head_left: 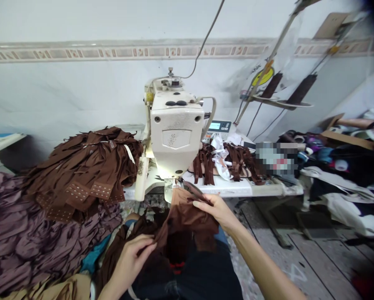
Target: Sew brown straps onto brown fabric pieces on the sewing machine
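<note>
Over my lap, in dark trousers [202,273], my left hand [133,256] has thumb and fingers closed on the near, left edge of the brown cloth [187,210], while my right hand [220,210] pinches its upper right side, just off the front edge of the sewing table [233,191]. The cloth hangs between my two grips, its top end up at the needle of the sewing machine [176,125] — I take it that I hold it at two places so it stays spread and doesn't bunch. To my left lies a mauve heap [43,246], and beyond it a brown pile [96,162] lies over the table's left end, probably put there to be within easy reach. Right of the machine, behind the front edge, brown straps [241,162] lie with a white ribbon [220,156], and a control panel [216,126] stands behind them. Above the table's right end, a thread stand [258,85] carries two dark cones [302,89], set high, I'd guess, so the thread runs freely. A see-through bag [287,54] hangs by it — what's inside, if anything, I can't tell. Farther right, spools [341,165] lie jumbled.
</note>
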